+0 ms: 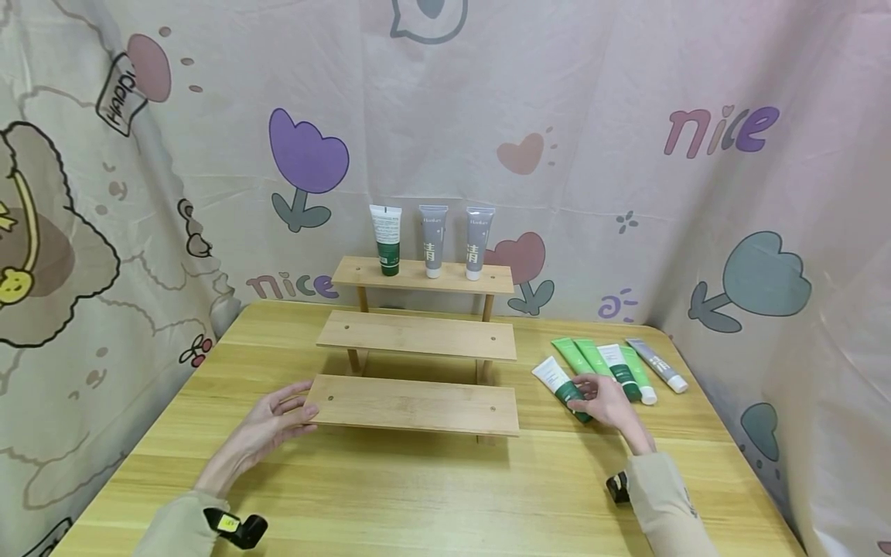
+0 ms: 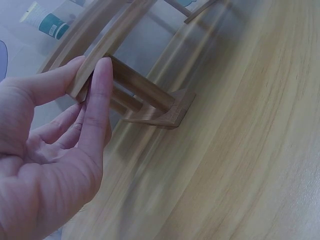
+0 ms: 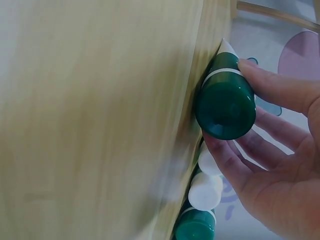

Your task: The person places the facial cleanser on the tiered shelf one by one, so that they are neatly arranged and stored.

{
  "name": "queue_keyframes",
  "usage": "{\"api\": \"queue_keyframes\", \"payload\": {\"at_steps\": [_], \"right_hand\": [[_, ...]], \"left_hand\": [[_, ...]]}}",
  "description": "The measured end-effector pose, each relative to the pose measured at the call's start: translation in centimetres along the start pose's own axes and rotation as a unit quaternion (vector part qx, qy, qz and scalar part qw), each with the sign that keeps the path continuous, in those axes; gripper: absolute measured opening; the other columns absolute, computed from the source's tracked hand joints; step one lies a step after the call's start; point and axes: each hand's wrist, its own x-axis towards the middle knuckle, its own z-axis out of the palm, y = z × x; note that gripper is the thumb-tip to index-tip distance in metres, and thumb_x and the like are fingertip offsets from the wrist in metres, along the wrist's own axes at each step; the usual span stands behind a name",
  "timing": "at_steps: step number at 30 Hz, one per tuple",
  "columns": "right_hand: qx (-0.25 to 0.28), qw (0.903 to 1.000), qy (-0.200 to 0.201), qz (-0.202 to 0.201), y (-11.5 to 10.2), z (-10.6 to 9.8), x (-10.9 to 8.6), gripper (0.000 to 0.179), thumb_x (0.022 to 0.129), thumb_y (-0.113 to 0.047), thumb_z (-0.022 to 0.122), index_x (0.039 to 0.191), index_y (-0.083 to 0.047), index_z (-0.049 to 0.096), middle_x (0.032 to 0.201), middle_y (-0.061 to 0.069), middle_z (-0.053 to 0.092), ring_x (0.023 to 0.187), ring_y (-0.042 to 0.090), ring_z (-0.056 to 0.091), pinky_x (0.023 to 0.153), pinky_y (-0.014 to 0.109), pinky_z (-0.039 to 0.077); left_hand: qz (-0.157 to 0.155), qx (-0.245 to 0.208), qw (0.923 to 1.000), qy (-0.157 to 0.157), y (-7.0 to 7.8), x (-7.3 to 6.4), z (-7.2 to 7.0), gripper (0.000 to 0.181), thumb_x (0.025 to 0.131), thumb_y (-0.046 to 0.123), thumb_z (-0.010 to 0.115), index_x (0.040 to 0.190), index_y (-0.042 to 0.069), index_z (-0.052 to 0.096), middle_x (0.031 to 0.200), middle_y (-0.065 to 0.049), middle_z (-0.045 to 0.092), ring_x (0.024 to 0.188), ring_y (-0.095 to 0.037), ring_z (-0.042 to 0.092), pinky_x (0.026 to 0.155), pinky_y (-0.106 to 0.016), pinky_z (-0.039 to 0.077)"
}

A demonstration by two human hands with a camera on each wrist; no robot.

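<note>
My left hand (image 1: 267,425) pinches the left end of the lowest board of a three-step wooden display stand (image 1: 414,404); in the left wrist view the thumb and a finger (image 2: 102,82) close on the board's corner. On the right, my right hand (image 1: 604,398) grips a white and dark-green squeeze tube (image 1: 554,377) at its green capped end, the tube lying over the table. Seen from the right wrist, the round green cap (image 3: 226,111) faces the camera between thumb and fingers.
Upon the top board stand a white and green tube (image 1: 387,241) and two grey tubes (image 1: 433,244). Beside my right hand lie several light-green tubes (image 1: 572,356), another white and green tube (image 1: 619,371) and a grey tube (image 1: 657,363). A printed curtain (image 1: 585,93) hangs behind the wooden table (image 1: 390,503).
</note>
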Motion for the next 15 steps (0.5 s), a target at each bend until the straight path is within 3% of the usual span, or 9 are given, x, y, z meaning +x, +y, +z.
{"api": "queue_keyframes", "payload": {"at_steps": [15], "right_hand": [[0.007,0.9999,0.01,0.012,-0.31,0.12,-0.11,0.046,0.082,-0.006,0.079,0.123,0.011,0.064,0.113,0.033,0.069,0.1,0.042,0.069,0.088,0.051,0.062]], "left_hand": [[0.001,0.005,1.0,0.004,-0.1,0.09,-0.09,0.078,0.102,0.008,0.057,0.157,-0.01,0.004,0.15,-0.034,0.021,0.106,-0.009,0.063,0.097,-0.027,0.061]]}}
